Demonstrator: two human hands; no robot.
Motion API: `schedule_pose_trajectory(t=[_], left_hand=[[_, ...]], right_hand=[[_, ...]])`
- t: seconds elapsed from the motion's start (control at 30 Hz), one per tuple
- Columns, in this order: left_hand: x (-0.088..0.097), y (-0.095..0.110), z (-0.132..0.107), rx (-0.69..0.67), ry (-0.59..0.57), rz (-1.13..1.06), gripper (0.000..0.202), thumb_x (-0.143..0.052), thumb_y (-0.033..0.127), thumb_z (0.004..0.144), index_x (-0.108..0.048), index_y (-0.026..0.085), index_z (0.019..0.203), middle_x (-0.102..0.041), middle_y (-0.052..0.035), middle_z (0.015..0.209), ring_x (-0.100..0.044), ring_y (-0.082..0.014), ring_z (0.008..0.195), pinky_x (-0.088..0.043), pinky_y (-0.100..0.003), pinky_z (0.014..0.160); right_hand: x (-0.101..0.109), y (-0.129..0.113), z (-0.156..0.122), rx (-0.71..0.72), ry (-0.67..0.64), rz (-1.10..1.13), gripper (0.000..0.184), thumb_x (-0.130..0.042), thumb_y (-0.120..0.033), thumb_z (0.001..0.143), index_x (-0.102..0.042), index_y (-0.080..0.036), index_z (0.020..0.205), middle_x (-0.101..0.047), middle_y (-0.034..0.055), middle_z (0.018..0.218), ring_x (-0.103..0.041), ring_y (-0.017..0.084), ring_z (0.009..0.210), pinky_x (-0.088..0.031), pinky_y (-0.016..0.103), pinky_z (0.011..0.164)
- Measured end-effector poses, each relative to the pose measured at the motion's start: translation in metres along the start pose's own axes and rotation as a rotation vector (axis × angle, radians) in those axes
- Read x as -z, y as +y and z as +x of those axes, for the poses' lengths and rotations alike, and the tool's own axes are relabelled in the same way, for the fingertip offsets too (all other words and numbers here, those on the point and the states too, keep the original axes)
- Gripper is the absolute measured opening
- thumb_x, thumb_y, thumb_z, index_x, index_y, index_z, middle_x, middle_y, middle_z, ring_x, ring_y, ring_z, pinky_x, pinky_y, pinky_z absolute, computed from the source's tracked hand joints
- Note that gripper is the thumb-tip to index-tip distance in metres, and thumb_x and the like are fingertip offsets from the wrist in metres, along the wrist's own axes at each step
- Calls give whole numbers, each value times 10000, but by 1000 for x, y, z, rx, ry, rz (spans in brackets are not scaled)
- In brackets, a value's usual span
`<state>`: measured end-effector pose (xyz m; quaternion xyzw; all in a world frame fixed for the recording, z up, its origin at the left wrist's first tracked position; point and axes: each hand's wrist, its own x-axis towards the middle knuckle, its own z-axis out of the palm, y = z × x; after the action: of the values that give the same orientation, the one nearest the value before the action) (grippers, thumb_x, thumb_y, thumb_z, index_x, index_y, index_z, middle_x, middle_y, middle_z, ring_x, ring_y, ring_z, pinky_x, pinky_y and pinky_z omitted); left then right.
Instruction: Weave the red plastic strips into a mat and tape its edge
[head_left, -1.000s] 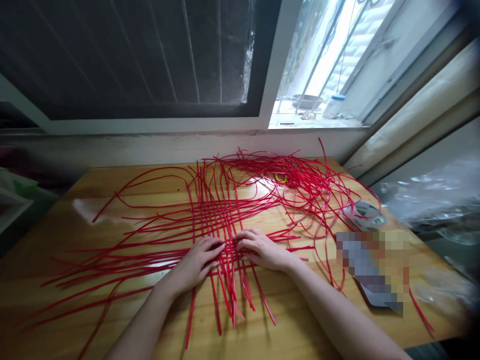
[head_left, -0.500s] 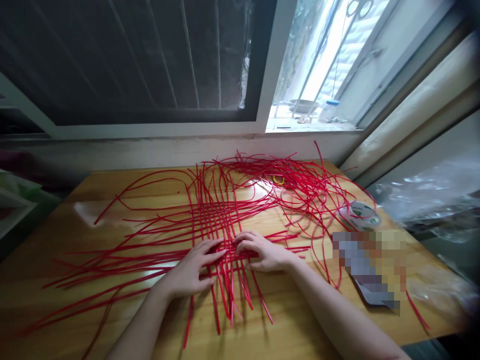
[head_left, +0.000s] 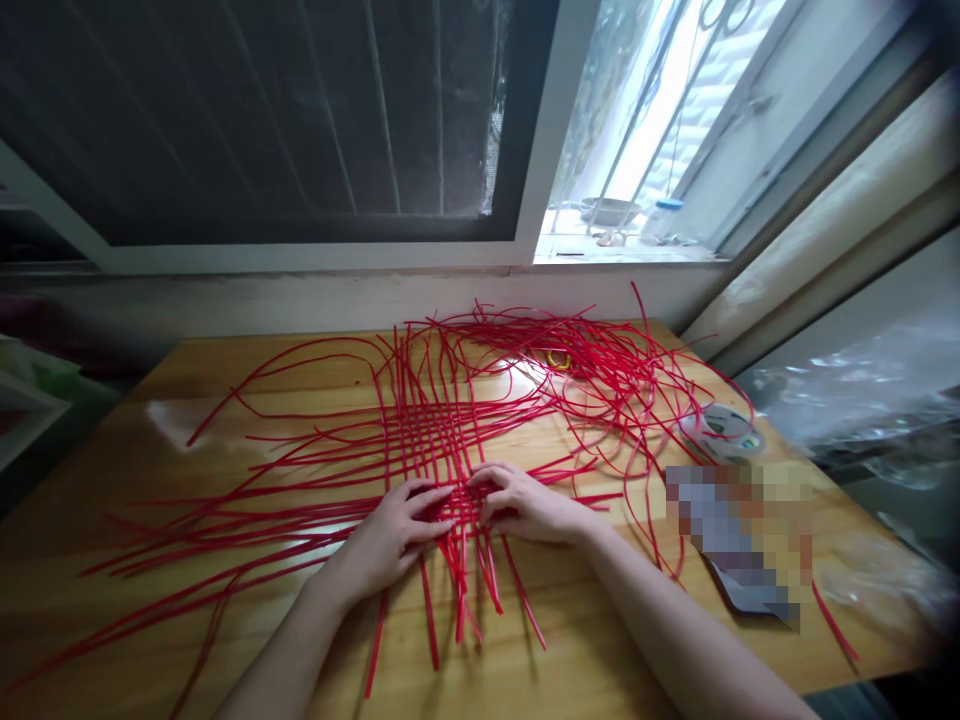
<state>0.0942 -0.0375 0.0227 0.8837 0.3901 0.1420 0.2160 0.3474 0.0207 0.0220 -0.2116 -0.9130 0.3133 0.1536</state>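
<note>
Many long red strips (head_left: 427, 430) lie crossed in a woven patch on the wooden table (head_left: 105, 470). My left hand (head_left: 390, 535) rests on the near edge of the weave, fingers curled, its fingertips pressing the strips. My right hand (head_left: 525, 503) sits just to the right, fingers bent and pinching red strips at the weave's edge. The two hands' fingertips nearly meet. Loose ends of the strips stick out toward me below both hands.
A tangle of loose red strips (head_left: 600, 370) fills the far right of the table, with a small yellow ring (head_left: 557, 359) in it. A round tape roll (head_left: 721, 427) and a blurred-out flat packet (head_left: 742, 530) lie at the right. A window sill runs behind.
Both hands have stayed at the weave's near edge. The fingers of each have curled in tighter on the strips, and the strip ends below them have shifted slightly.
</note>
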Motion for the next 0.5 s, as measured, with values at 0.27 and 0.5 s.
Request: schedule_pose_trajectory(t=[0.27, 0.5], left_hand=[[-8, -1, -1, -42, 26, -1, 328, -509, 129, 803, -616, 329, 1039, -555, -14, 1221, -299, -232, 1286, -231, -532, 1030], [-7, -2, -1, -36, 31, -93, 222, -480, 148, 823, -638, 243, 947, -580, -62, 1184, -382, -204, 1239, -168, -550, 1045]], right_hand=[[-2, 3, 0, 10, 49, 9, 83, -596, -212, 789, -667, -216, 832, -522, 59, 1159, -456, 167, 1114, -375, 339, 956], [-4, 5, 1, 27, 96, -42, 109, -577, -220, 806, -672, -237, 855, -598, 44, 1088, -456, 166, 1133, -381, 337, 957]])
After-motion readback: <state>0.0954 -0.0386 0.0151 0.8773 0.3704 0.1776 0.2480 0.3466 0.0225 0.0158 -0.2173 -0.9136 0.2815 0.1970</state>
